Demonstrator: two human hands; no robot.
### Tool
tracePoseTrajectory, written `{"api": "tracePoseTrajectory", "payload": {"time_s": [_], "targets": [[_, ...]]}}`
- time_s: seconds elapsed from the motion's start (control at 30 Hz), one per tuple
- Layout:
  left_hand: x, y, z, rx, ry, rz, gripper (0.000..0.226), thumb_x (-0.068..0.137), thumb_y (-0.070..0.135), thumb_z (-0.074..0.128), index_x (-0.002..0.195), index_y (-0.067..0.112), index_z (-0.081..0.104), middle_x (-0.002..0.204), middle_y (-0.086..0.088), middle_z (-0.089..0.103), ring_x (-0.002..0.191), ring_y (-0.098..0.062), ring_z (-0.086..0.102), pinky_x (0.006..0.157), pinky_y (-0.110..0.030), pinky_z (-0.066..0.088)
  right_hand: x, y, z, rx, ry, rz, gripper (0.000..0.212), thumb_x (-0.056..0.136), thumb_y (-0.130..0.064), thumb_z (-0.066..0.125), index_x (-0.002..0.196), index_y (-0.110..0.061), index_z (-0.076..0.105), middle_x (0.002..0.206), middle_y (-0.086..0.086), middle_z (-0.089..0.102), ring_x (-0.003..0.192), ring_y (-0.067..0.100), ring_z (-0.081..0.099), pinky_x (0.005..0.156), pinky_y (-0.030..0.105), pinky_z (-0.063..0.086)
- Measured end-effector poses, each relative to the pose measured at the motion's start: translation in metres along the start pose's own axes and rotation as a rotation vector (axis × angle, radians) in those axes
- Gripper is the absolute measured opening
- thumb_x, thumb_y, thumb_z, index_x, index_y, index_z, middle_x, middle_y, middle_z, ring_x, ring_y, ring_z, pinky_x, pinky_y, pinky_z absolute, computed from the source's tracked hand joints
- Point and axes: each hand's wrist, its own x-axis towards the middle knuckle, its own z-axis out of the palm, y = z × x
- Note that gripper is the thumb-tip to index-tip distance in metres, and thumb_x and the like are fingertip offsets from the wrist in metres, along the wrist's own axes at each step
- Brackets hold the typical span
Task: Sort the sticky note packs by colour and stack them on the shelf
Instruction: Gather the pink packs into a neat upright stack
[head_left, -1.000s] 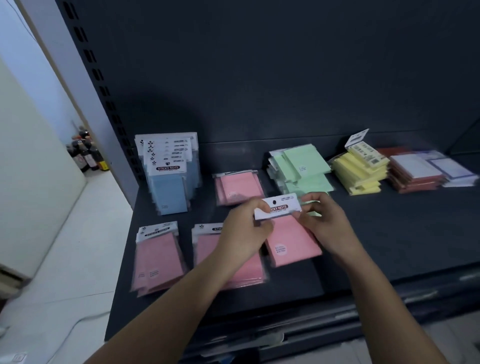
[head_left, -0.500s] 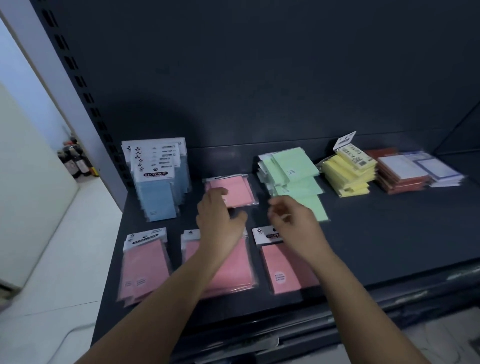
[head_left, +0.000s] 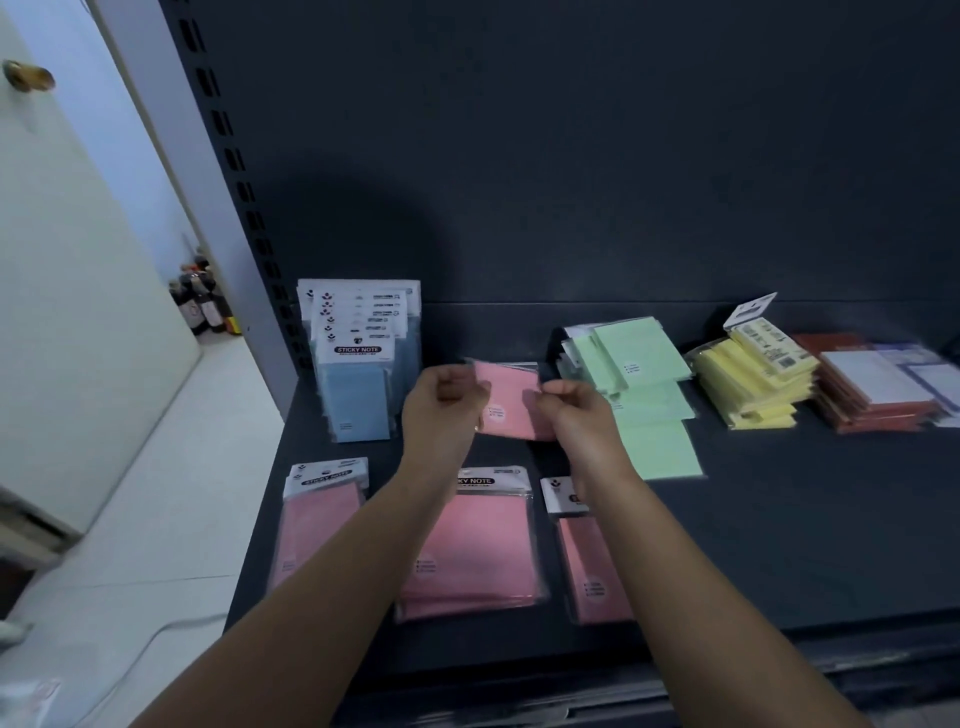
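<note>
Shelf: dark shelf (head_left: 779, 519) with a dark back panel carried every pack; a white floor (head_left: 130, 519) and a pale door (head_left: 78, 312) lay far left of the fingers.
Left hand: left hand (head_left: 441, 415) was raised over the back of the shelf, its fingers (head_left: 452, 376) curled and pinching the left edge of the pink pack (head_left: 511, 405).
Right hand: right hand (head_left: 576, 421) faced it, its fingers (head_left: 563, 389) curled over the right edge of the same pack.
Pink pack: it sat between the two sets of fingers, somewhat blurred; whether it was clear of the shelf could not be told.
Blue stack: blue stack (head_left: 358, 395) stood upright just left of the left fingers, white header cards fanned at the top.
Green stack: green stack (head_left: 644, 358) lay just right of the right fingers, spread loosely towards the front.
Yellow stack: yellow stack (head_left: 748, 384) lay further right, beyond the green.
Red stack: red stack (head_left: 878, 415) lay well right of the fingers, beside the yellow.
Front row: left pink stack (head_left: 319, 525), middle pink stack (head_left: 478, 551) and right pink stack (head_left: 592, 571) lay flat nearer the person than the fingers, partly under the forearms.
Bottles: bottles (head_left: 202, 306) stood on the floor well left of the fingers, behind the shelf upright.
</note>
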Motion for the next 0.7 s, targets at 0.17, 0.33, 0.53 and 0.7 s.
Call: {"api": "tracePoseTrajectory", "payload": {"time_s": [0.17,0.33,0.53,0.7], "targets": [[-0.002,0.001,-0.009,-0.133,-0.047,0.047,0.021,0.084,0.001,0.064,0.084,0.020,0.056,0.085,-0.001,0.061,0.073,-0.012,0.059,0.061,-0.023,0.050,-0.003,-0.002,0.000,-0.040,0.050,-0.125,0.011,0.088,-0.011,0.062,0.085,-0.018,0.053,0.083,0.000,0.056,0.075,0.013,0.053,0.068,0.022,0.045],[-0.015,0.000,-0.010,-0.089,-0.237,0.042,0.030,0.085,-0.007,0.057,0.094,0.022,0.053,0.100,-0.002,0.062,0.057,-0.001,0.064,0.045,-0.019,0.048,-0.012,-0.010,-0.019,-0.121,0.008,-0.300,0.024,0.087,-0.004,0.062,0.081,-0.025,0.051,0.081,-0.003,0.049,0.067,0.006,0.049,0.057,0.011,0.042],[-0.034,-0.008,-0.004,0.194,-0.427,0.190,0.031,0.084,0.002,0.064,0.092,0.031,0.056,0.100,0.002,0.061,0.062,-0.014,0.062,0.050,-0.031,0.056,-0.036,0.002,-0.060,-0.234,-0.040,-0.233,0.013,0.088,-0.009,0.061,0.091,-0.020,0.056,0.095,0.010,0.055,0.076,0.022,0.056,0.067,0.035,0.048],[-0.046,-0.022,0.008,0.360,-0.559,0.213,0.028,0.084,0.004,0.065,0.093,0.029,0.055,0.082,0.003,0.062,0.058,-0.021,0.066,0.058,-0.044,0.058,-0.051,0.019,-0.082,-0.328,0.014,-0.229,0.013,0.089,-0.010,0.061,0.089,-0.022,0.056,0.081,0.001,0.055,0.070,0.016,0.053,0.060,0.025,0.044]]}}
